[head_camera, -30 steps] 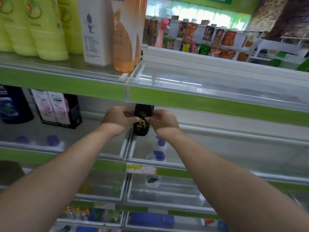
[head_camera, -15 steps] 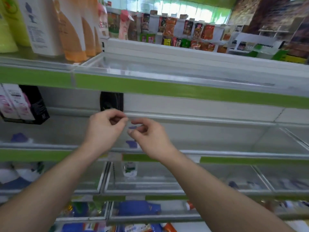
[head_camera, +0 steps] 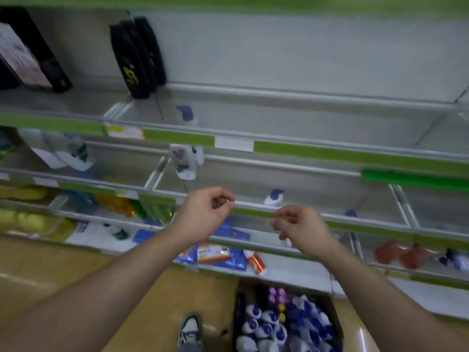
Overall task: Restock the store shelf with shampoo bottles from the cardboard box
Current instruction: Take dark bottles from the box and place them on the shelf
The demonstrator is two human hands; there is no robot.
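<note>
Gold lettering on the black shampoo bottles (head_camera: 134,59), upper left, is too blurred to read. Left hand (head_camera: 203,214) and right hand (head_camera: 302,229) hover mid-frame, fingers loosely curled, empty. The cardboard box (head_camera: 334,320) sits bottom centre.

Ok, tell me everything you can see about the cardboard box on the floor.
The cardboard box is brown, open-topped, on the wood-look floor before the lowest shelf, its near end out of frame. It is packed with upright bottles, mostly white with blue or purple caps, some pink and yellow caps at the back. A shoe stands beside it. The left hand and right hand are above it, not touching.
</note>
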